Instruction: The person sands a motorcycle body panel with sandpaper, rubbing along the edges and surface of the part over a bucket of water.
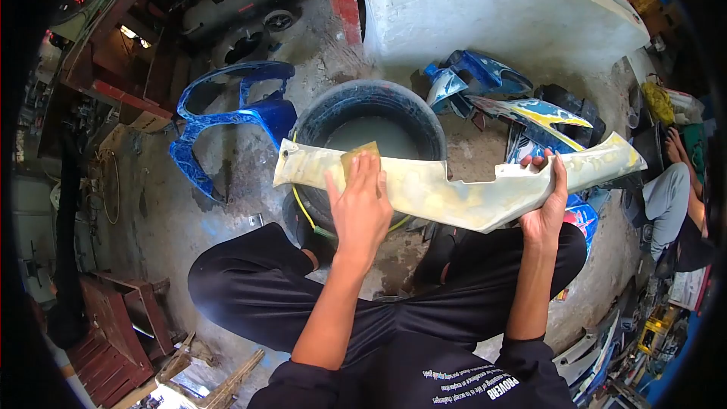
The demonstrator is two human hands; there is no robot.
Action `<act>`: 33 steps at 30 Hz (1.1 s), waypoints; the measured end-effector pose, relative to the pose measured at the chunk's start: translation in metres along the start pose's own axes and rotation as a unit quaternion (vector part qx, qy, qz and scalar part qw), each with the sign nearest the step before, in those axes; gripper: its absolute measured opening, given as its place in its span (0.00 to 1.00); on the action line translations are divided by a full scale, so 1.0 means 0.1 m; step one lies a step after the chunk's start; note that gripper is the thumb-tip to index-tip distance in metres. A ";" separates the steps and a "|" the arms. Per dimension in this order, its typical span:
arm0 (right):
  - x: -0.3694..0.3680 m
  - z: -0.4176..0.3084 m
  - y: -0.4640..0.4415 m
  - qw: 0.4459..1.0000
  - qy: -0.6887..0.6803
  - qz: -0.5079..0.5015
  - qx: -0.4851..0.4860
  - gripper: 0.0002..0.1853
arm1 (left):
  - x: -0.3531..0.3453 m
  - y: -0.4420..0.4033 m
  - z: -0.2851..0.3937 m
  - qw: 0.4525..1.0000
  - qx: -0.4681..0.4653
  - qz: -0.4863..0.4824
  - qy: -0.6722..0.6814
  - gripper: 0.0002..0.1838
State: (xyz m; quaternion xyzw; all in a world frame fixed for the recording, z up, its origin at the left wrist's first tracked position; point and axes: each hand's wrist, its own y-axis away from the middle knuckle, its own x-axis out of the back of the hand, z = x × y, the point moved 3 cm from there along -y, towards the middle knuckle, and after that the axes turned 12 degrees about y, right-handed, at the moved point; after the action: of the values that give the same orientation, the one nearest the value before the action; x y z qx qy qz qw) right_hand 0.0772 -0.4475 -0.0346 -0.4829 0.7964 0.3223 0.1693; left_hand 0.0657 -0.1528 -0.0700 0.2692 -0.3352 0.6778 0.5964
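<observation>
A long, curved plastic fairing panel (447,193), whitish with yellowish patches, spans across above my lap and the front of the tub. My left hand (360,208) presses a small tan sheet of sandpaper (357,157) flat against the panel's left part, fingers together over the sheet. Toward the right, my right hand (547,201) grips the panel, with the palm under its lower edge and fingertips showing over the notched upper edge. Just behind the panel stands a round black tub (326,110) with cloudy water in it.
A blue fairing frame (265,117) lies on the concrete floor left of the tub. Blue, white and yellow fairing pieces (530,113) lie to its right. A low white wall (485,15) stands behind. Another person's grey-clad leg (666,201) is at far right; wooden furniture (113,333) stands lower left.
</observation>
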 end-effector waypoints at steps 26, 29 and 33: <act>-0.03 -0.01 -0.03 0.999 0.030 0.024 -0.005 0.20 | -0.17 0.23 0.52 0.994 -0.094 0.004 0.056 0.21; -0.04 0.01 0.01 0.999 0.035 0.031 -0.004 0.26 | -0.07 0.08 0.15 0.997 -0.065 0.025 -0.037 0.21; -0.11 -0.01 0.02 0.999 0.038 0.025 0.006 0.26 | -0.17 0.25 0.44 0.995 -0.097 -0.011 -0.033 0.23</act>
State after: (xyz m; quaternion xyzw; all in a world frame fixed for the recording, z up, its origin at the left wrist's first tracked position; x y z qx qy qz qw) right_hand 0.0805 -0.4403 -0.0262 -0.4737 0.8161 0.3027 0.1340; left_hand 0.0417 -0.1991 -0.0591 0.2360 -0.4157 0.6264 0.6157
